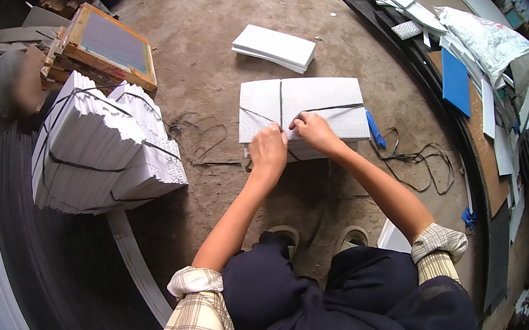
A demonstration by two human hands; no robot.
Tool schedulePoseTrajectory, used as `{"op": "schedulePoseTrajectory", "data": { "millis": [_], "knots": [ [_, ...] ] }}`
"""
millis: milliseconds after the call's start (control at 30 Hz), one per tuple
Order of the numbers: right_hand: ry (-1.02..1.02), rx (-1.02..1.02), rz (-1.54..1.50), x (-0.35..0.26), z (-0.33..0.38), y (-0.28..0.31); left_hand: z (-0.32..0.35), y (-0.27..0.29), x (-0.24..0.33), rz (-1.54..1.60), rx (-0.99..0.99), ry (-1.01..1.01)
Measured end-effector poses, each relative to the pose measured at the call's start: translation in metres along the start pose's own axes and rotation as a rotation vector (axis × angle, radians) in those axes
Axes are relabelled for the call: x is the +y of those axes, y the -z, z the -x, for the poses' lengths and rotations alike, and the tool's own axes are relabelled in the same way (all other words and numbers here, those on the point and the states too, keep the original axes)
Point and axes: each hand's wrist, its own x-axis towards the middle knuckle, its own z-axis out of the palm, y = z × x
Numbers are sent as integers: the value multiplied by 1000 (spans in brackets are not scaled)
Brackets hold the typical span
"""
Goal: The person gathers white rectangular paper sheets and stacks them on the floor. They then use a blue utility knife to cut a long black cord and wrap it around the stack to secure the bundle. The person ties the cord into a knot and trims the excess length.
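A stack of white corrugated sheets lies on the floor in front of me, with a thin black strap crossed over its top. My left hand is closed at the stack's near edge, its fingers gripping the strap close to where the lines meet. Just beside it my right hand is curled, its fingers pinched on the strap at the crossing. The fingertips of both hands partly hide the strap there.
Strapped bundles of white sheets stand at the left, near a wooden-framed screen. A smaller white stack lies beyond. Loose black strap and a blue strip lie to the right, before a blue panel and a white sack.
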Motion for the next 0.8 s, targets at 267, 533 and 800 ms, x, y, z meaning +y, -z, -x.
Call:
{"op": "schedulePoseTrajectory", "data": {
  "millis": [267, 533, 800],
  "knots": [
    [112, 151, 69, -6, 8, -4, 2, 1, -18, 416, -11, 4],
    [95, 41, 54, -11, 21, 2, 1, 16, -45, 109, 64, -475],
    [241, 41, 214, -3, 28, 1, -3, 1, -50, 32, 94, -561]
  ]
}}
